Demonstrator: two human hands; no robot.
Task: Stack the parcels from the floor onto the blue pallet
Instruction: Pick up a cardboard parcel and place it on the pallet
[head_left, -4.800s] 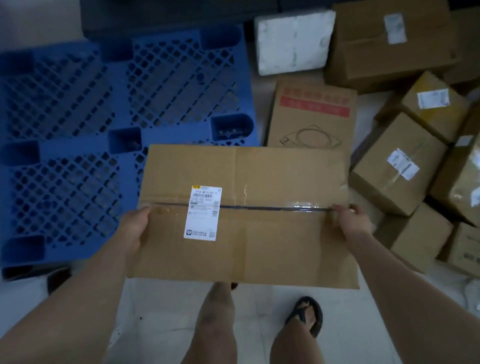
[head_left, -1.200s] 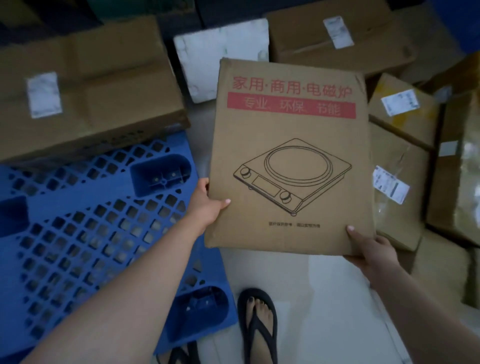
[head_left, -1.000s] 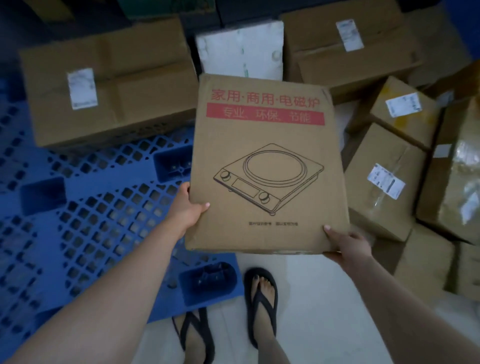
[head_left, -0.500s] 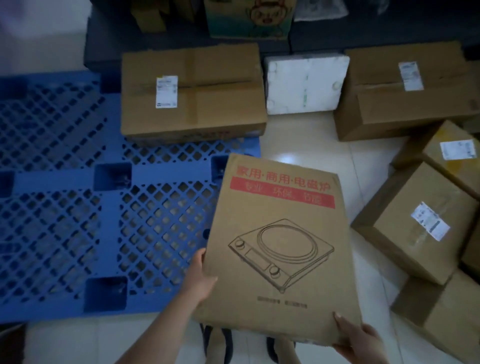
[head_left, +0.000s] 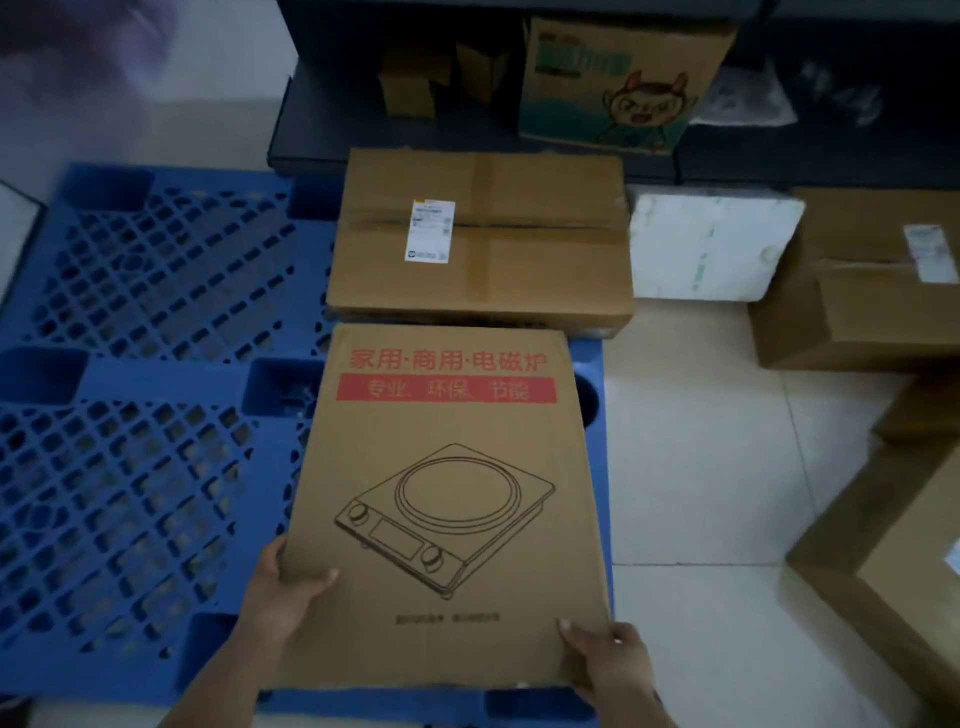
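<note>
Over the near right part of the blue pallet (head_left: 130, 415), 2 hands grip 1 flat cooker box (head_left: 447, 499). The left hand (head_left: 283, 597) clasps its near left edge, thumb laid across the printed top, fingers hidden beneath. The right hand (head_left: 608, 662) grips the near right corner, thumb on top. The box lies face up, its long axis running away from the person, with the red band (head_left: 447, 389) at the far end. From where I stand I cannot tell whether it rests on the deck or hangs just above it. Its far edge sits just beside a brown parcel (head_left: 519, 249) on the pallet's far right corner. To the right, a white foam block (head_left: 711, 244) and other parcels (head_left: 857, 312) stand on the tiled floor (head_left: 701, 467).
</note>
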